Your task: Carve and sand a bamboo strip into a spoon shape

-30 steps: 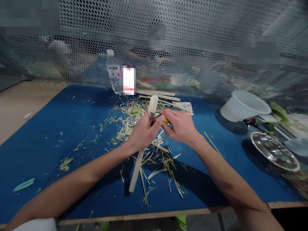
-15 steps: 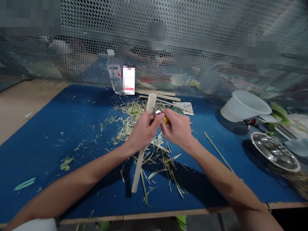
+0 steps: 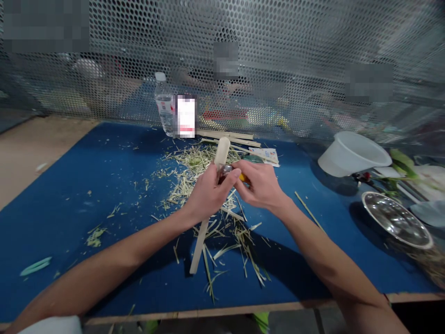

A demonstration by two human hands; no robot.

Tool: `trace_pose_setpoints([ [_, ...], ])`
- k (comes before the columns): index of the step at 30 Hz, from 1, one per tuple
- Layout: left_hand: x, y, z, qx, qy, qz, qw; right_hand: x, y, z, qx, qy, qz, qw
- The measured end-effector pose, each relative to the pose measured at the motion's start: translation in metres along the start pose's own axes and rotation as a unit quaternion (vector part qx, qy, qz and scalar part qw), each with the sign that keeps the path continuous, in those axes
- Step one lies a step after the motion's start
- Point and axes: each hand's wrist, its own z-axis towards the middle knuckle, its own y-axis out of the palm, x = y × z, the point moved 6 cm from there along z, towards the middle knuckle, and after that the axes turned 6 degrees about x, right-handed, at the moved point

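My left hand (image 3: 208,195) grips a pale bamboo strip (image 3: 221,152) near its middle, with the upper end rising above my fingers and the lower end (image 3: 199,248) reaching towards the mat. My right hand (image 3: 259,185) is shut on a yellow-handled utility knife (image 3: 243,177). Its metal blade (image 3: 225,170) sits at the strip, right by my left fingers. The exact contact between blade and strip is hidden by my fingers. Pale green-and-straw shavings (image 3: 194,162) lie in heaps under and around both hands.
Everything rests on a blue mat (image 3: 86,185). At the back stand a plastic water bottle (image 3: 163,111) and several wooden strips (image 3: 225,137). A white plastic bowl (image 3: 352,154) and a steel bowl (image 3: 396,220) are at the right. A perforated metal screen (image 3: 278,60) rises behind.
My right hand has shifted slightly left and down, bringing the blade closer to my left fingers. The top of the strip has tilted slightly to the right since half a second ago.
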Motion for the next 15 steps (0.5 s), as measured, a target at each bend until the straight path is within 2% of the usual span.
trace_pose_setpoints([
  [8,0.0005,-0.0023,-0.0015,0.030,-0.039,-0.036,0.998,-0.0055,0.0065,-0.0045,0.070,0.058,0.002,0.996],
  [15,0.0039,0.0012,-0.0047,0.007,-0.022,-0.024,0.999,-0.0003,0.0011,-0.0009,0.015,-0.006,0.072,0.997],
])
